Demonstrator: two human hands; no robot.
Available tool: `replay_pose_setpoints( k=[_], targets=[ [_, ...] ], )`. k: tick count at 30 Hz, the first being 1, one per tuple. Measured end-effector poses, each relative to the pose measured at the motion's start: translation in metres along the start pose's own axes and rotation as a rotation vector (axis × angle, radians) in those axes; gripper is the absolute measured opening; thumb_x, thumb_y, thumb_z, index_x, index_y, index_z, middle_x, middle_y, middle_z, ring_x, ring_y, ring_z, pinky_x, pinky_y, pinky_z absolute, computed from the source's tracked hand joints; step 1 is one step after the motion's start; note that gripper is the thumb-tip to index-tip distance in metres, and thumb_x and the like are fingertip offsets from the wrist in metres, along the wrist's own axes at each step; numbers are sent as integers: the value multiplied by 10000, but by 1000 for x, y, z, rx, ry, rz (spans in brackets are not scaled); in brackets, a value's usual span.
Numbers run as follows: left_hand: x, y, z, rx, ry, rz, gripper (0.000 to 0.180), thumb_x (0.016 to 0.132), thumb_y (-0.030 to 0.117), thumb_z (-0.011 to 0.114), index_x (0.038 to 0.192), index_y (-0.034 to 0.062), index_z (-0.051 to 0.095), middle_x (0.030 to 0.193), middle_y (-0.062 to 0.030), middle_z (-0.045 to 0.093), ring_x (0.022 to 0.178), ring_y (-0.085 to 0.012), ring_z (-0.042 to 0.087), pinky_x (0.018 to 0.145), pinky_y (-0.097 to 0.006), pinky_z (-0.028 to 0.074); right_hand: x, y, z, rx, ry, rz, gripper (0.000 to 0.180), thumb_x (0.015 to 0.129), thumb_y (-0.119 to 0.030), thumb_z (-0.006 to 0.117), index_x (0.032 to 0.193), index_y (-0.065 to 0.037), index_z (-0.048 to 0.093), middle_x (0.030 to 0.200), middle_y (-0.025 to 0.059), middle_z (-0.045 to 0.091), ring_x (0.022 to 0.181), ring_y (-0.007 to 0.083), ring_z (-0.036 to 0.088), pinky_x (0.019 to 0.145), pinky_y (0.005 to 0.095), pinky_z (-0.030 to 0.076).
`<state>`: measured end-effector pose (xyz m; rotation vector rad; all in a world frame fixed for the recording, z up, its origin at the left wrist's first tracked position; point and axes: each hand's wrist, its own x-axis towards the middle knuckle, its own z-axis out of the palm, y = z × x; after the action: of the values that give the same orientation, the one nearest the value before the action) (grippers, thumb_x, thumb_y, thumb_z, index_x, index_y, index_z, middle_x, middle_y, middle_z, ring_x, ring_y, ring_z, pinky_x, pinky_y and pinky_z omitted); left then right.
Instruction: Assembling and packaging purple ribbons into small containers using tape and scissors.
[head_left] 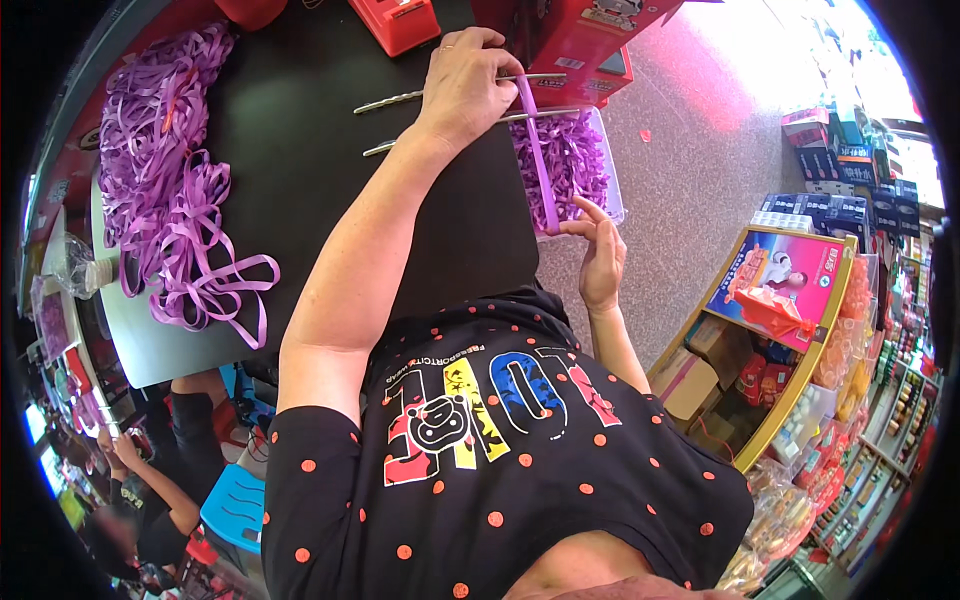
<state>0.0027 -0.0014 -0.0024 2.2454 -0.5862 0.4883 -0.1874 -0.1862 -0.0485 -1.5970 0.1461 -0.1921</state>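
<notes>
Head view, looking down: two bare hands have one thin purple strip (538, 160) between them, near the top middle of the frame. The strip runs down from the left hand to the right hand, over the right side of the lower metal rod (548, 113).

The left hand (468, 88) is at the top middle. Its fingers are bent over the upper metal rod (390, 102), and the top end of the strip is by its fingertips. I cannot tell if it is squeezing the strip, the rod or both. The right hand (598, 255) is lower and more to the right. Its thumb and pointing finger are pinched close together on the bottom end of the strip.

Under the strip is a clear bin (617, 207) with lots of purple pieces (580, 165) in it. It sits just beside the right edge of the black table top (300, 190). Both rods lie slanted, side by side and apart, and poke out past that edge.

A big messy pile of purple ribbon (155, 150) fills the upper left, with loops hanging down below it. A red box (545, 35) stands at the top, just right of the left hand. A blue stool (235, 508) is at the lower left.
</notes>
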Motion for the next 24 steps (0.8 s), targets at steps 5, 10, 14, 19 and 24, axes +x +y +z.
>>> replay_pose_setpoints(
  k=[5,10,14,19,24],
  targets=[
    [-1,0,-2,16,-45,-14,179,678,93,658,843,119,721,1140,-81,588,1102,-286,495,952,-381,400,-3,-22,-1,-84,-21,-155,528,995,-306,249,1087,112,558,943,173,666,870,173,572,913,329,347],
    [-1,-2,0,15,-7,-1,147,663,104,666,793,130,729,1076,-63,600,1062,-273,513,918,-370,410,3,-51,4,28,-52,-252,505,986,-299,246,1176,75,527,820,159,676,806,214,619,898,367,393],
    [-2,-2,-3,2,-51,-27,177,669,96,660,836,107,718,1132,-87,587,1089,-287,502,942,-381,407,54,-84,12,363,-223,-419,600,977,-424,243,1254,68,446,844,183,638,790,273,641,805,419,475],
    [0,1,-2,9,-45,-39,152,663,98,665,808,75,706,1123,-102,586,1087,-294,505,941,-375,409,161,-104,30,169,-393,-534,690,975,-513,199,1373,36,322,983,161,655,941,252,601,962,390,385],
    [0,4,-2,27,-18,-44,120,650,106,671,751,55,710,1057,-87,598,1045,-275,523,912,-365,423,243,-63,56,405,-645,-496,632,984,-497,231,1402,-31,313,1012,126,663,1037,204,583,982,322,350]
  ],
)
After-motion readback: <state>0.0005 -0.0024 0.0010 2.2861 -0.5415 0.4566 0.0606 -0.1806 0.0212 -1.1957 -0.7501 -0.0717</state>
